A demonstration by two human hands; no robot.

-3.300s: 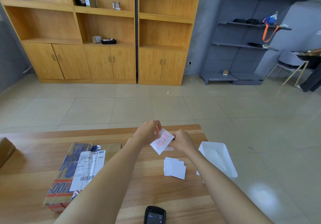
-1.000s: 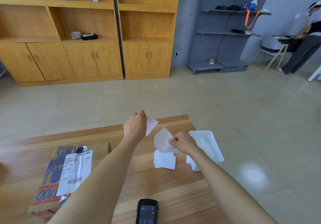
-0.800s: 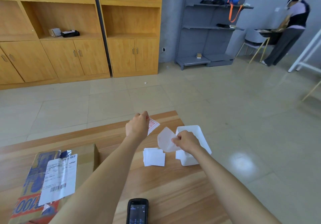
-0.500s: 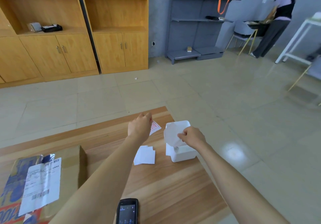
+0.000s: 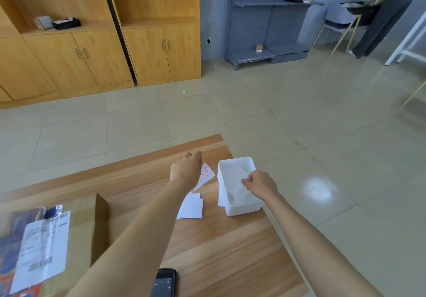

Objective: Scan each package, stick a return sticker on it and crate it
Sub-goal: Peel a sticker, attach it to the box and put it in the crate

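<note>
At the bottom edge of the frame, just right of the left forearm, a dark handheld scanner point(image 5: 164, 283) lies on the wooden tabletop point(image 5: 219, 246), screen up. In the lower left lies the package point(image 5: 76, 232), a flat cardboard parcel with blue wrapping. Its long axis runs from the near edge away into the frame, and its white shipping label point(image 5: 40, 250) faces up along the same line, with a barcode at each end.

Further in, near the middle, a small stack of white stickers point(image 5: 191, 206) lies flat, partly hidden by the left forearm. Above it the left hand point(image 5: 185, 172) is curled, back to the camera, and pinches a return sticker point(image 5: 205, 175). The sticker's red-printed face is visible and it hangs tilted, one corner pointing right toward a white bin point(image 5: 244, 208). The bin stands just beside the stack at the tabletop's right edge, open mouth up. The right hand point(image 5: 260, 185) hovers over that mouth, fingers closed in a pinch on a thin white sheet point(image 5: 235, 179) that dips into the bin.

Beyond the tabletop's far edge is pale tiled floor point(image 5: 207, 112). Wooden cabinets point(image 5: 149, 50) fill the upper left, grey metal shelving point(image 5: 265, 20) the upper centre. At the upper right are a chair point(image 5: 338, 17) and a standing person point(image 5: 380, 27), cut off by the frame.
</note>
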